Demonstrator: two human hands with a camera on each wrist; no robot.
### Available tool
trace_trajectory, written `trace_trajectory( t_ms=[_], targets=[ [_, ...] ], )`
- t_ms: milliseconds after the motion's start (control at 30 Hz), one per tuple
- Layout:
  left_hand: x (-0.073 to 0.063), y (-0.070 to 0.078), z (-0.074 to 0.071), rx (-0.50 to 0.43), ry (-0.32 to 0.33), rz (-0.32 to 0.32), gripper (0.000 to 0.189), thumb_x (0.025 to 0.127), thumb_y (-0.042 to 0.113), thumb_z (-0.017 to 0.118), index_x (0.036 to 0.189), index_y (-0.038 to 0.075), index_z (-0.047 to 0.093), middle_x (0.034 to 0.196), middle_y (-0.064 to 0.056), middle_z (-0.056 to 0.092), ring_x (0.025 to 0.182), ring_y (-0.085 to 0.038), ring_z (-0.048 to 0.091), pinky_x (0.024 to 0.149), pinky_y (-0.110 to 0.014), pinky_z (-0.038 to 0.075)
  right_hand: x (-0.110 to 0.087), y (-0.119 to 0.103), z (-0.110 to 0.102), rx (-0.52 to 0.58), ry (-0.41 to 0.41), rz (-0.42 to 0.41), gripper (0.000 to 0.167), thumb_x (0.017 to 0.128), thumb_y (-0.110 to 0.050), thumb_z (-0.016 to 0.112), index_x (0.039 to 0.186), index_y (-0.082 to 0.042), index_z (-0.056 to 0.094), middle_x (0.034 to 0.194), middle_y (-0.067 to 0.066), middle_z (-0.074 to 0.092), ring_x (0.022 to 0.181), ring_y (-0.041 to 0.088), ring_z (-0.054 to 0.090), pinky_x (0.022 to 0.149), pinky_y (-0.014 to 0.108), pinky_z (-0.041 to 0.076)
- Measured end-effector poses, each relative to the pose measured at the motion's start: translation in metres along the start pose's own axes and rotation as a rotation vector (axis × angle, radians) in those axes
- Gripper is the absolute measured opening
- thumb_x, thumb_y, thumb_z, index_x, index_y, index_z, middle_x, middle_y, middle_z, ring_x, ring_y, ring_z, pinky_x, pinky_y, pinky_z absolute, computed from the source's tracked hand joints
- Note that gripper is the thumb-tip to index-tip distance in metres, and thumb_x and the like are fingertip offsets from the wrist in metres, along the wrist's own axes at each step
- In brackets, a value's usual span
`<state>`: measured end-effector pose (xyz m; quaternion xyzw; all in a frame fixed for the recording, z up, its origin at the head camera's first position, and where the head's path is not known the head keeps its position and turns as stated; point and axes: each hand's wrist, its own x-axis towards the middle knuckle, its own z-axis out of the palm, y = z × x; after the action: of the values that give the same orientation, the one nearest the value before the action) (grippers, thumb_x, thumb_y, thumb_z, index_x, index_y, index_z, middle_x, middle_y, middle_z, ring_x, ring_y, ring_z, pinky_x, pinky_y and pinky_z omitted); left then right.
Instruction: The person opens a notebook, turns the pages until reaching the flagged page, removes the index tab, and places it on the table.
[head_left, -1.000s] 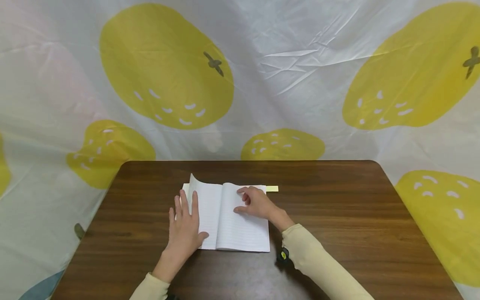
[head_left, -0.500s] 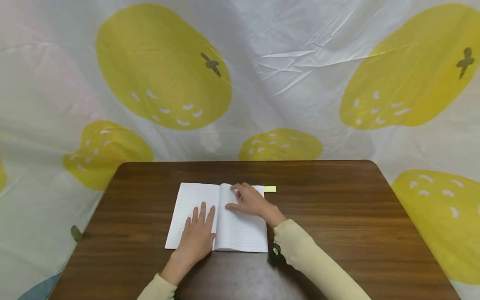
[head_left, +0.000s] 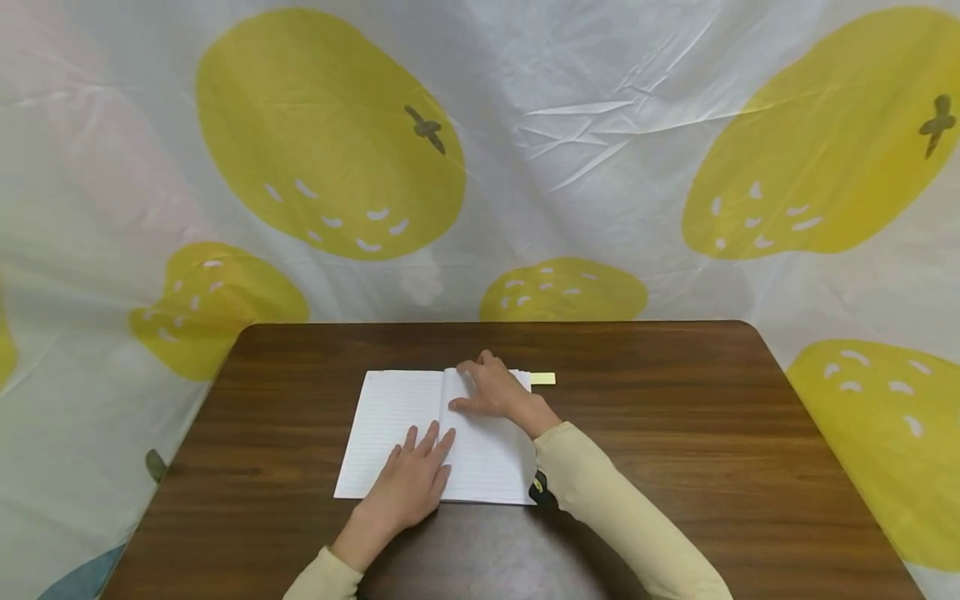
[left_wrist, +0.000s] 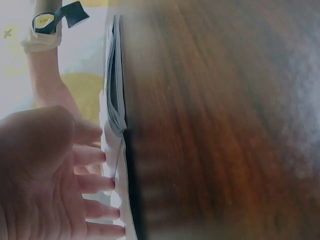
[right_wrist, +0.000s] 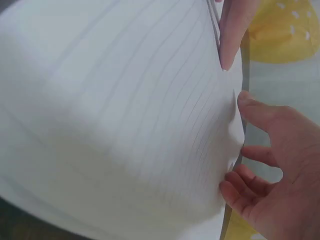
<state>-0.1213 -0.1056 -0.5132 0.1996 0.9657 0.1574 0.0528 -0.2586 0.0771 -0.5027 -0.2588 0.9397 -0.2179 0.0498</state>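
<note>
An open notebook [head_left: 487, 467] with ruled white pages lies on the table. My left hand [head_left: 408, 483] rests with straight, spread fingers across the lower part of the left page, its fingertips at the centre fold. Near the top of that fold, my right hand [head_left: 495, 392] touches the right page, fingers partly bent and thumb held apart. The right wrist view shows the lined page [right_wrist: 125, 100] close up, with the right fingertips at its surface and left-hand fingers [right_wrist: 235, 35] at the fold. From the left wrist, the page stack [left_wrist: 116, 75] bulges edge-on beside the fold.
A pale yellow sticky tab [head_left: 543, 378] sticks out past the notebook's top right corner. Brown wood grain covers the table [head_left: 675, 400]. Behind its far edge hangs a white curtain [head_left: 585, 192] printed with yellow fruit.
The raised left page has come down flat. My left hand has slid right from the left page's outer side to the fold, while my right hand has shifted slightly up and left.
</note>
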Motion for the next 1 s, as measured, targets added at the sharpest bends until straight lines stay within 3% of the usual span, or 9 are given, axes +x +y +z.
trace_trajectory(
  t_ms=[133,467,700,900,1000],
  targets=[
    [0.001,0.002,0.002,-0.004,-0.012,-0.001,0.055,0.105,0.032,0.053,0.154,0.008,0.043,0.159,-0.025,0.038,0.141,-0.058,0.036,0.105,-0.07,0.039,0.004,-0.001,-0.001,-0.029,-0.001,0.016,0.071,0.083,-0.044,0.083,0.136,-0.003,0.061,0.116,0.022,0.052,0.103,0.034,0.054,0.088,0.046,0.052],
    [0.001,0.008,0.005,0.002,0.0,-0.006,0.056,0.104,0.035,0.056,0.152,0.01,0.046,0.16,-0.026,0.035,0.14,-0.06,0.036,0.101,-0.073,0.041,0.01,-0.004,-0.002,-0.182,0.001,0.026,0.065,0.08,-0.047,0.084,0.129,-0.008,0.067,0.127,0.019,0.05,0.117,0.036,0.043,0.097,0.05,0.037],
    [0.0,0.009,0.008,-0.006,-0.007,-0.011,0.057,0.105,0.036,0.054,0.154,0.011,0.043,0.161,-0.029,0.032,0.14,-0.061,0.034,0.102,-0.074,0.039,0.003,-0.007,-0.001,-0.258,0.01,-0.012,0.062,0.085,-0.046,0.08,0.13,-0.006,0.066,0.129,0.018,0.059,0.12,0.039,0.051,0.102,0.055,0.041],
    [0.002,0.011,0.008,-0.026,-0.023,-0.028,0.06,0.105,0.037,0.053,0.156,0.01,0.039,0.162,-0.029,0.029,0.143,-0.06,0.031,0.104,-0.074,0.036,-0.007,-0.003,-0.002,-0.358,0.077,-0.065,0.059,0.086,-0.047,0.078,0.129,-0.007,0.066,0.127,0.016,0.062,0.115,0.038,0.058,0.097,0.053,0.046],
    [0.002,0.011,0.008,-0.029,-0.021,-0.034,0.06,0.104,0.038,0.053,0.156,0.009,0.039,0.162,-0.028,0.03,0.143,-0.059,0.031,0.105,-0.073,0.037,-0.013,0.002,-0.004,-0.349,0.082,-0.063,0.059,0.087,-0.044,0.079,0.129,-0.005,0.066,0.127,0.016,0.061,0.115,0.038,0.058,0.097,0.052,0.046]
  ],
)
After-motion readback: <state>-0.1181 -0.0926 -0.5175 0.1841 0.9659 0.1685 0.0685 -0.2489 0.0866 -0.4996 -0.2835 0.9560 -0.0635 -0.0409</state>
